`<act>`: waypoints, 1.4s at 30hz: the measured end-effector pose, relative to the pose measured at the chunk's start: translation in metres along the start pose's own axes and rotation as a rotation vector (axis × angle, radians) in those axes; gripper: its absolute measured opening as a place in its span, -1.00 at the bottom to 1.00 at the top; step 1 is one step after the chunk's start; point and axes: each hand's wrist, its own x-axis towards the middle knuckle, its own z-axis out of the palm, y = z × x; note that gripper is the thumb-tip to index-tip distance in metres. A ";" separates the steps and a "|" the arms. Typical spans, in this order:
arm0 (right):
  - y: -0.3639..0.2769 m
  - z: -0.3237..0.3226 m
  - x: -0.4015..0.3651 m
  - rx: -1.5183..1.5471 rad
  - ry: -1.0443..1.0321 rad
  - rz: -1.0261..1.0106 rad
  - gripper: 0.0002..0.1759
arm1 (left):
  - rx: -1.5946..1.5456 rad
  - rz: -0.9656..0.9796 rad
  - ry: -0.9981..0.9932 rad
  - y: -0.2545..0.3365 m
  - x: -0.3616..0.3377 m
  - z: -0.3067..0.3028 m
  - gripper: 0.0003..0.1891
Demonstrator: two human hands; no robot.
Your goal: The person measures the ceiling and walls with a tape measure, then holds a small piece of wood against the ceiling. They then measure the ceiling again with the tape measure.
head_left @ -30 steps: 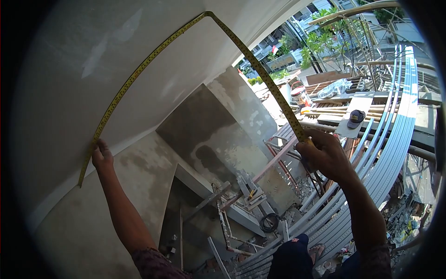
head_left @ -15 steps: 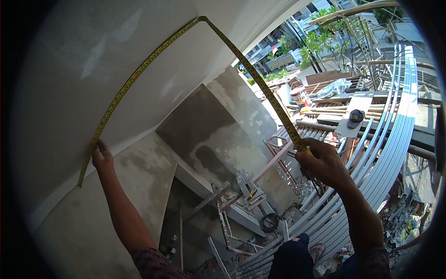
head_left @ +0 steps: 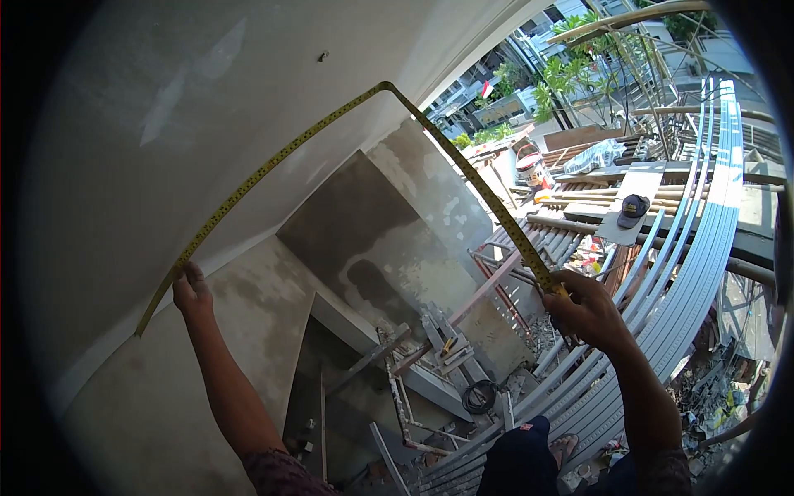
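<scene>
A yellow tape measure (head_left: pixel 283 155) has its blade pulled out in a long arch with a sharp bend near the top. Its free end meets the line between the pale smooth surface (head_left: pixel 124 207) and the grey plastered wall (head_left: pixel 165 413) at the lower left. My left hand (head_left: pixel 193 289) has its fingers closed at the blade a little above that end. At the right, my right hand (head_left: pixel 585 310) is wrapped round the tape's case, most of which the fingers hide. The blade rises from this hand toward the bend.
Long grey metal channels (head_left: pixel 686 273) run past my feet on the right. A dark cap (head_left: pixel 634 211) lies on a pale board among bamboo poles. Below are a metal frame (head_left: pixel 399 397), a coil of black cable (head_left: pixel 479 397) and rubble (head_left: pixel 711 413). A small fixture (head_left: pixel 322 56) juts from the pale surface.
My right hand has moved right and down with the case. The blade's bend has dropped and shifted right, uncovering the small fixture. My left hand has shifted slightly right and down.
</scene>
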 end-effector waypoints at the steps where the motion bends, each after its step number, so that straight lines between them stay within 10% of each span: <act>1: 0.008 -0.001 -0.004 -0.004 0.004 0.002 -0.42 | 0.055 -0.012 -0.077 -0.005 -0.007 -0.008 -0.72; 18: 0.182 -0.029 -0.161 0.303 0.089 0.581 -0.53 | 0.291 -0.787 0.056 -0.131 -0.334 -0.085 -0.81; 25: 0.245 -0.087 -0.239 -0.400 0.164 0.760 -0.60 | 0.281 -1.230 0.398 -0.215 -0.494 -0.198 -0.80; 42: 0.190 -0.251 -0.291 -0.967 -0.310 0.815 -0.43 | 0.509 -1.156 0.922 -0.314 -0.612 -0.330 -0.86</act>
